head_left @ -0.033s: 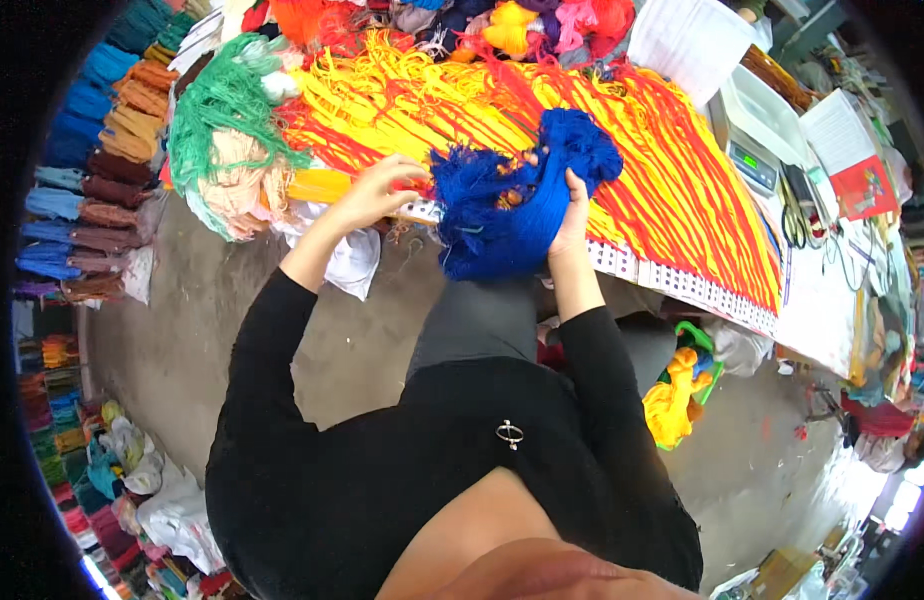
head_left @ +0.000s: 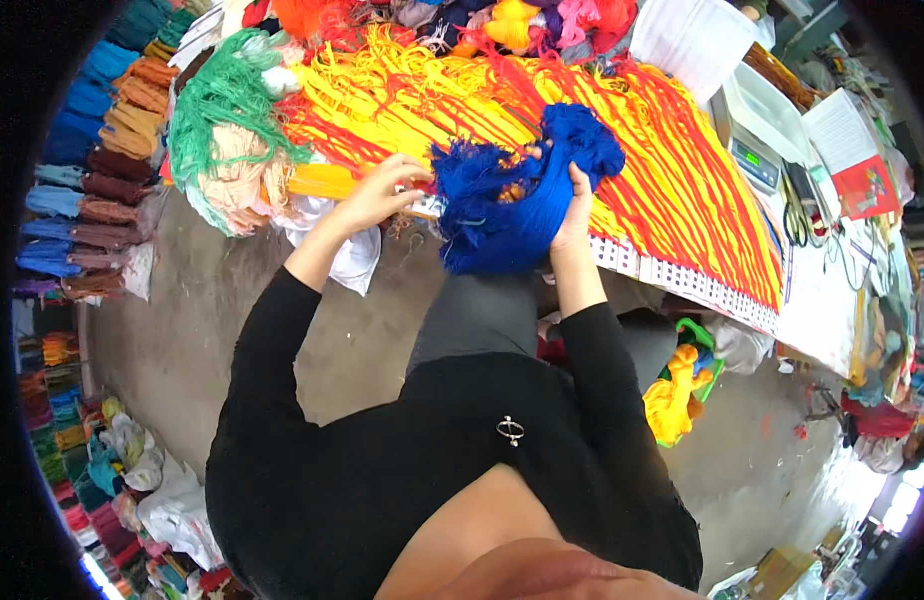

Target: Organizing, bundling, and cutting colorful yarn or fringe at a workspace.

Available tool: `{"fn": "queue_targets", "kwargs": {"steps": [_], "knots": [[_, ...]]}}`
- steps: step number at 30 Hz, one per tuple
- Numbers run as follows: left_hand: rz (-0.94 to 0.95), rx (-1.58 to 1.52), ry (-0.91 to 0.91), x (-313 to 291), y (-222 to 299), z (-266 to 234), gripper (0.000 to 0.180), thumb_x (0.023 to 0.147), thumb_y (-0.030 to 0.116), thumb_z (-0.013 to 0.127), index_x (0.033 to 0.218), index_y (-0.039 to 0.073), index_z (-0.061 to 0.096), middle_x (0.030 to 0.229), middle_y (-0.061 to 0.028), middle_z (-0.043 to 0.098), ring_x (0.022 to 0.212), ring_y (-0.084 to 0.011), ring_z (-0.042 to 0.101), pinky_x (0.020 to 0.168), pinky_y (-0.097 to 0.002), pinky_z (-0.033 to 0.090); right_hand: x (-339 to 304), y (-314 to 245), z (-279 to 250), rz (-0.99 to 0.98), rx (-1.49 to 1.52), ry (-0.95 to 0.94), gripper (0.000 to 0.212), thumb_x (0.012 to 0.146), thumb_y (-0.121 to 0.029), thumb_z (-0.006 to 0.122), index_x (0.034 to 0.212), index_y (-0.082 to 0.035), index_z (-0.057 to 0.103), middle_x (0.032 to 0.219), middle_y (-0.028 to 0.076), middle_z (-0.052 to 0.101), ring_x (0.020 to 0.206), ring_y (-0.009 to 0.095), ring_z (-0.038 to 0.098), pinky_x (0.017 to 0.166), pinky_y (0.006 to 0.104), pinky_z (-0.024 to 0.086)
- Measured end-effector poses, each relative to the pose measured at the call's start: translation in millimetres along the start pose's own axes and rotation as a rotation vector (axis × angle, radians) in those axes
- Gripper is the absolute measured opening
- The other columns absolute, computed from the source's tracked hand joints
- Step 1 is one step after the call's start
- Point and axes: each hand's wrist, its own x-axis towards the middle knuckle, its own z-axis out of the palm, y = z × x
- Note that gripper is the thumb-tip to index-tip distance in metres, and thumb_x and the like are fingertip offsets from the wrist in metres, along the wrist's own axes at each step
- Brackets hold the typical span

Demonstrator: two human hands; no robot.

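Observation:
A thick hank of blue yarn (head_left: 517,225) hangs over the near edge of the table, above my lap. My right hand (head_left: 572,215) grips its right side, thumb on top, with some fingertips showing through the gap in the strands. The hank's left end is loose and frayed. Close beside that end, my left hand (head_left: 387,190) has its fingers bent as in a pinch; any thread between them is too thin to see. Under and behind the hank, yellow and red yarn strands (head_left: 672,190) lie in rows across the table.
Green yarn (head_left: 217,100) and peach yarn (head_left: 232,165) droop over the table's left end. Mixed coloured hanks (head_left: 512,28) line the back. At right stand a scale (head_left: 754,160) and papers (head_left: 840,130). Below the table sits a green basket (head_left: 717,375) with yellow yarn (head_left: 672,400). Shelved yarn (head_left: 112,190) is at left.
The blue hank and my right hand have risen very slightly. My left hand stays by the frayed end, with almost no shift.

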Motion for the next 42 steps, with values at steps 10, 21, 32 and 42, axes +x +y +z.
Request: {"fn": "queue_targets", "kwargs": {"steps": [10,21,32,42], "knots": [[-0.290,-0.227,0.222,-16,-11,-37,0.019,0.083,0.014,0.056,0.096,0.006,0.066,0.075,-0.0002,0.061,0.064,-0.0095,0.052,0.059,-0.0239,0.040,-9,-11,4,0.025,0.053,-0.073,0.042,0.083,-0.031,0.049,0.117,-0.007,0.050,0.116,0.016,0.056,0.103,0.031,0.053,0.092,0.0449,0.041],[-1.407,0.743,0.973,-159,-156,-265,0.039,0.086,0.032,0.054,0.110,0.002,0.058,0.109,-0.0131,0.060,0.101,-0.0275,0.057,0.083,-0.0357,0.045,-17,-13,1,0.037,-0.004,-0.061,0.041,0.083,-0.030,0.049,0.118,-0.008,0.049,0.109,0.014,0.059,0.096,0.028,0.057,0.082,0.0429,0.047],[-0.311,-1.206,0.165,-18,137,43,0.052,0.092,0.046,0.043,0.122,0.004,0.050,0.107,-0.0062,0.060,0.094,-0.0143,0.053,0.069,-0.0260,0.043,-102,19,71,0.186,-0.872,-0.339,0.049,0.069,-0.007,0.075,0.113,-0.001,0.056,0.108,0.005,0.061,0.100,0.016,0.056,0.092,0.0325,0.042],[-0.333,-1.209,0.465,0,172,61,0.044,0.094,0.036,0.041,0.117,-0.001,0.046,0.098,-0.0178,0.063,0.093,-0.0287,0.061,0.085,-0.0400,0.048,-153,14,70,-0.030,-0.325,-0.115,0.062,0.082,-0.021,0.061,0.134,-0.004,0.032,0.130,0.018,0.044,0.122,0.031,0.042,0.101,0.0416,0.035]]}}
